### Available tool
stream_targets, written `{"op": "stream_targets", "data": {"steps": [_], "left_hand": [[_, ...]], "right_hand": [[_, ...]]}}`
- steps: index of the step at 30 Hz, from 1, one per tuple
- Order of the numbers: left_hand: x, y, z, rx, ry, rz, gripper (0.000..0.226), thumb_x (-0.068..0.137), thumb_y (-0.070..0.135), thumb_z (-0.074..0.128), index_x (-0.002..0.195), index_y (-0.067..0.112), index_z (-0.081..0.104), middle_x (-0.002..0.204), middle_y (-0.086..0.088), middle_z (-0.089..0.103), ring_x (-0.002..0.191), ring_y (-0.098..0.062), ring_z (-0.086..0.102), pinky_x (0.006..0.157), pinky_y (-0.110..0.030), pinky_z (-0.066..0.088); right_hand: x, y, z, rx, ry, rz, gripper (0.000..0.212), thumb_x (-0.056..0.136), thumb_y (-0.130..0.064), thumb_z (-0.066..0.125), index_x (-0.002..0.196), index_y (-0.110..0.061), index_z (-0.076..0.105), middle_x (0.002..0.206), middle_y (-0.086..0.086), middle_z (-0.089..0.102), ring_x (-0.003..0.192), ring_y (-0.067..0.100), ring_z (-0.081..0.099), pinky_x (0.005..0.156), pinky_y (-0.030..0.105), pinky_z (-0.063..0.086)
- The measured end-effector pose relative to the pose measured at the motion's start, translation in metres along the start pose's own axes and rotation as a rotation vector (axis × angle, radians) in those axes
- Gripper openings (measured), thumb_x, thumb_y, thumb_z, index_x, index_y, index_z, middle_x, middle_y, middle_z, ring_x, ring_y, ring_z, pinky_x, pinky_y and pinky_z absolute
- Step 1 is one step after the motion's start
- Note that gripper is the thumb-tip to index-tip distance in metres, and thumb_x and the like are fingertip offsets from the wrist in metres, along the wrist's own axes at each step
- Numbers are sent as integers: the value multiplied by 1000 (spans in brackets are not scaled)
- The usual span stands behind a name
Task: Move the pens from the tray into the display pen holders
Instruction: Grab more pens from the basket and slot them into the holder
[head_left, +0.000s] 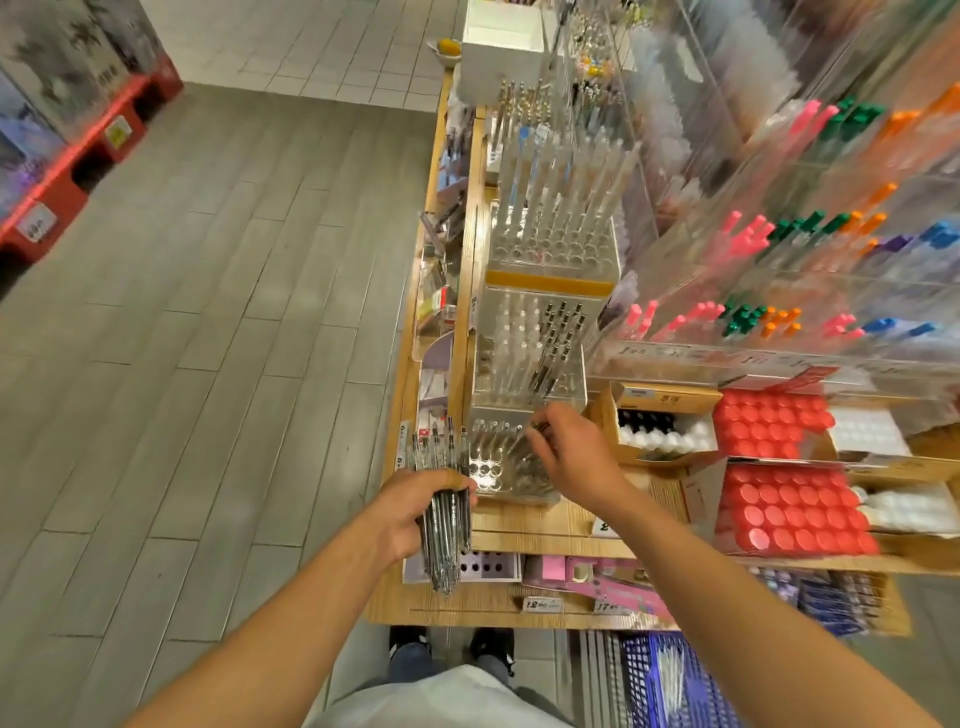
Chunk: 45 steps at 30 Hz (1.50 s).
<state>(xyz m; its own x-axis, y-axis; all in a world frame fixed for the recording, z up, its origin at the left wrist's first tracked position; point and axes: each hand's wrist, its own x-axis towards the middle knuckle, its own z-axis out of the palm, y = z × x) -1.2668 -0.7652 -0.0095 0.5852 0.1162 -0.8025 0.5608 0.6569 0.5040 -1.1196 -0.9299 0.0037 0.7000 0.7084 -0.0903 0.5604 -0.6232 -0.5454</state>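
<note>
Fingers (540, 434) pinching pen (531, 427), left hand (410, 512) gripping bundle (444, 525)

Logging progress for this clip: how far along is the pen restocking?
Midway. Done: some pens stand in the nearest holder. In hand: the left hand grips a thick bundle of pens; the right hand reaches over the holder. Left: that bundle, with open slots visible.

The right hand (566, 447) hides whatever its fingertips pinch — price tags (543, 604) (small, smeared) stay unreadable.
</note>
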Motion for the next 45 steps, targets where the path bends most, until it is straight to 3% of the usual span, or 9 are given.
{"op": "stream_targets", "data": {"steps": [2, 8, 21, 23, 25, 28, 34, 39, 45], "left_hand": [[1, 2, 1, 24, -14, -2, 12, 83, -2, 67, 94, -7, 70, 80, -19, 69, 65, -25, 67, 56, -36, 56], [-4, 8, 2, 56, -19, 6, 17, 83, 0, 69, 98, -7, 70, 81, -19, 71, 64, -25, 68, 58, -38, 57], [-11, 5, 4, 171, -104, 15, 26, 64, 12, 79, 85, -4, 78, 86, -21, 74, 67, -25, 68, 61, -35, 59], [-11, 4, 4, 182, -131, 31, 30, 62, 13, 82, 86, -4, 78, 89, -22, 74, 69, -24, 69, 62, -34, 59], [-11, 4, 4, 179, -164, 45, 34, 60, 13, 84, 88, -4, 78, 92, -24, 74, 71, -25, 71, 63, -34, 60], [-9, 5, 5, 167, -207, 46, 31, 61, 11, 85, 88, -3, 78, 95, -24, 73, 74, -25, 72, 64, -34, 61], [-2, -3, 8, 113, -215, 52, 36, 62, 5, 85, 94, -8, 75, 95, -25, 73, 73, -27, 73, 58, -33, 60], [0, -5, 5, 120, -139, 36, 31, 66, 6, 83, 91, -8, 74, 89, -25, 71, 68, -30, 70, 59, -38, 59], [4, -10, -11, 30, -31, 45, 62, 62, 2, 83, 117, -14, 58, 91, -27, 70, 69, -28, 71, 55, -35, 59]], "right_hand": [[2, -2, 0, -59, -13, -29, 10, 99, -25, 52, 98, -16, 50, 88, -2, 62, 74, 16, 62, 66, 38, 54], [4, -9, 4, -235, -31, -158, 14, 93, -16, 59, 99, -6, 66, 105, 5, 54, 88, 21, 58, 74, 32, 52], [9, -28, 8, -339, -48, 69, 15, 90, -15, 65, 102, -11, 73, 121, 5, 54, 98, 23, 61, 73, 35, 55], [6, -28, 8, -172, -37, 68, 16, 90, -19, 65, 105, -16, 71, 112, 0, 54, 96, 19, 61, 80, 35, 55], [4, -28, 3, 257, -91, 176, 16, 92, -24, 64, 107, -20, 68, 105, -3, 59, 90, 14, 60, 83, 33, 53], [-2, -34, -6, 932, -293, 378, 21, 96, -25, 58, 110, -11, 64, 87, -1, 61, 71, 13, 56, 63, 26, 47], [-4, -32, -10, 1089, -326, 415, 16, 93, -6, 59, 110, -6, 61, 84, 2, 62, 67, 10, 57, 62, 23, 48], [-2, -22, -21, 1007, -140, 396, 14, 90, -16, 64, 98, -5, 61, 75, 3, 64, 62, 12, 59, 61, 26, 51], [5, -15, -33, 510, 73, 168, 9, 92, -26, 64, 88, -21, 58, 77, -3, 67, 67, 11, 64, 63, 29, 56]]}}
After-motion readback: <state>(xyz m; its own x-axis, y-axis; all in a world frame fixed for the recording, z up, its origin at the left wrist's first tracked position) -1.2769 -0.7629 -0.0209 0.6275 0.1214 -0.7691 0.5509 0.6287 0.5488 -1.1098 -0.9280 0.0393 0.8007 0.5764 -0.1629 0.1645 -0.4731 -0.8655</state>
